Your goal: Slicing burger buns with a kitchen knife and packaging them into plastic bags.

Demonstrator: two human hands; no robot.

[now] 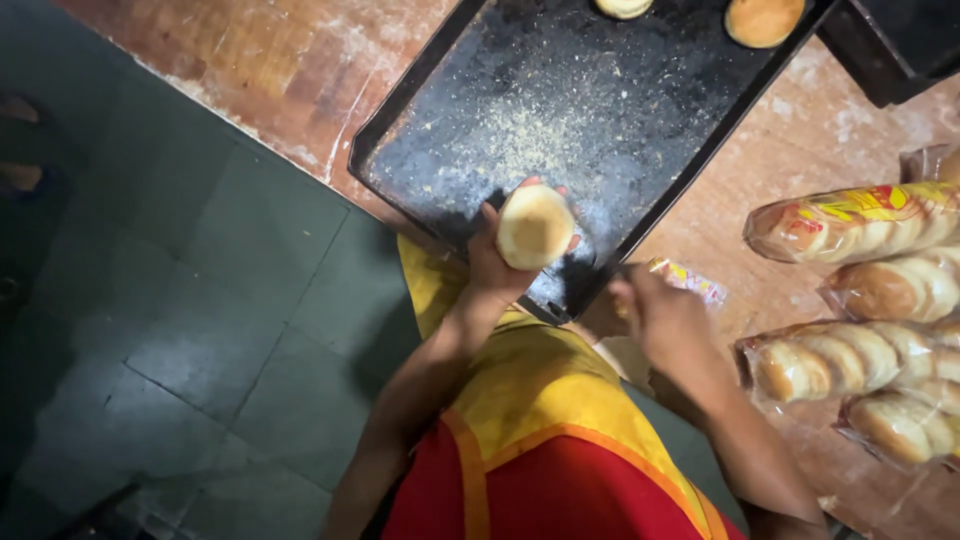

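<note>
Left hand (497,262) grips a round bun (535,227) at frame centre over the baking tray (420,110); right hand (662,318) pinches a plastic wrapper (690,281), which needs holding wide

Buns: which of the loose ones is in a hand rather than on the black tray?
The pale bun held up in the left hand; the other two loose buns lie at the tray's far end.

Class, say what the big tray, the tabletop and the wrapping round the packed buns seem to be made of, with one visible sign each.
Tray: likely dark metal, thin raised rim, crumb-dusted. Tabletop: apparently worn reddish wood, floury streaks. Wrapping: clear glossy plastic film; buns show through.
</note>
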